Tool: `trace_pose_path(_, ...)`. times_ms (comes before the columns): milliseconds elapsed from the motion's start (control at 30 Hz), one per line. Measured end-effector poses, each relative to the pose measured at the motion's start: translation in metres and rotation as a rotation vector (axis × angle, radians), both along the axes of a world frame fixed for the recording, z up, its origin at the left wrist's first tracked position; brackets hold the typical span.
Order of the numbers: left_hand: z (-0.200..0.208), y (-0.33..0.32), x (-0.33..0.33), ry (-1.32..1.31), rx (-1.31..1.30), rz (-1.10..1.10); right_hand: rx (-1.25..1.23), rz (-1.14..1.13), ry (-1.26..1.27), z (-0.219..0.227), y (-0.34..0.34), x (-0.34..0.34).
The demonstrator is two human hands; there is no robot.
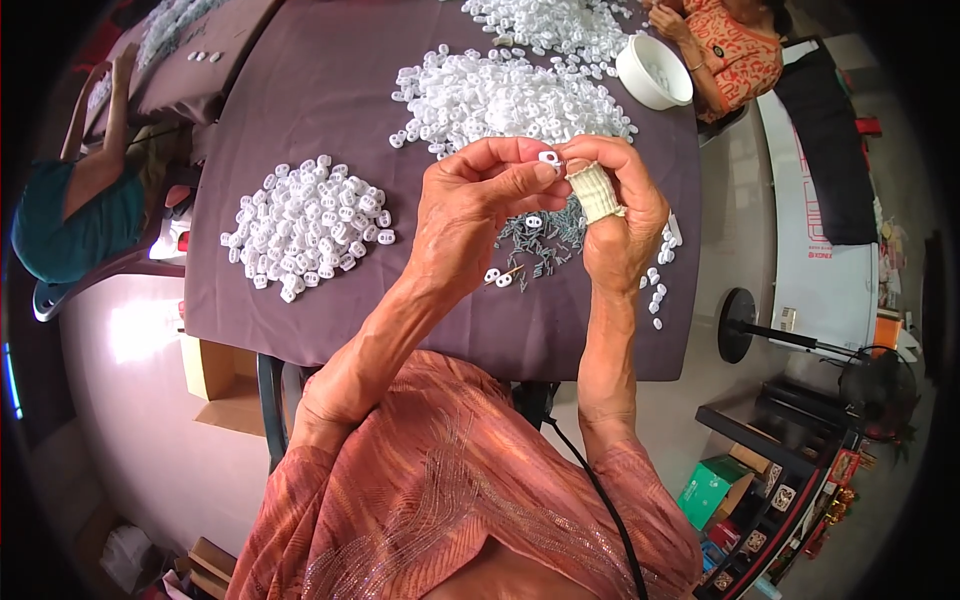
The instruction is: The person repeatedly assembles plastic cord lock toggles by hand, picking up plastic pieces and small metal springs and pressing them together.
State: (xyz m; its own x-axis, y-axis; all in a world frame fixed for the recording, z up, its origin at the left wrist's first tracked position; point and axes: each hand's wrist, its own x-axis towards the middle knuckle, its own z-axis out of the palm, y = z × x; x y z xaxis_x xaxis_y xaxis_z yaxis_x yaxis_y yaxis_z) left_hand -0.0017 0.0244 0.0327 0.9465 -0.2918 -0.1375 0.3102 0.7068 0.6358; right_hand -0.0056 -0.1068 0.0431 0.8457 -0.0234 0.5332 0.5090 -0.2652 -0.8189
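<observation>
A person's left hand [462, 205] pinches a white two-hole plastic piece [549, 158] above a brown tablecloth [300, 100].
The right hand [632, 208], thumb in a cream cloth sleeve [597, 194], meets it, grip unclear; a white pile [305, 225] lies left.

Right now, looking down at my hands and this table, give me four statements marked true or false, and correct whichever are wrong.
1. The left hand pinches a small white two-holed oval piece. True.
2. The right hand has no covering. False: it wears a ribbed cream finger sleeve.
3. A round white bowl stands on the dark purplish-brown tablecloth. True.
4. Everything on the tablecloth is white. False: thin grey-green pieces show between the hands.
</observation>
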Motion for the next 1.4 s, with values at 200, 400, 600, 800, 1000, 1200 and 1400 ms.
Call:
trace_pose_path(200, -0.002, -0.001, 0.0, -0.004, -0.009, 0.013, 0.058, 0.006, 0.018, -0.003, 0.001, 0.0)
trace_pose_path(400, -0.005, -0.002, 0.0, -0.005, -0.022, 0.019, 0.039, 0.005, 0.024, -0.003, 0.002, -0.002)
trace_pose_path(600, -0.007, -0.003, 0.0, 0.001, -0.024, 0.031, -0.003, -0.018, 0.012, -0.003, 0.003, -0.003)
trace_pose_path(800, -0.007, -0.003, -0.001, 0.015, -0.024, 0.068, -0.047, -0.018, 0.011, -0.005, 0.003, -0.003)
trace_pose_path(1000, -0.015, -0.008, 0.0, 0.018, -0.02, 0.109, -0.117, -0.042, 0.01, -0.01, 0.003, 0.0)
trace_pose_path(1200, -0.015, -0.007, 0.004, 0.004, -0.029, 0.06, -0.085, -0.02, 0.047, -0.013, -0.002, 0.002)
trace_pose_path(1400, -0.017, -0.005, 0.005, -0.009, -0.015, 0.054, 0.045, -0.015, 0.142, -0.009, -0.001, 0.003)
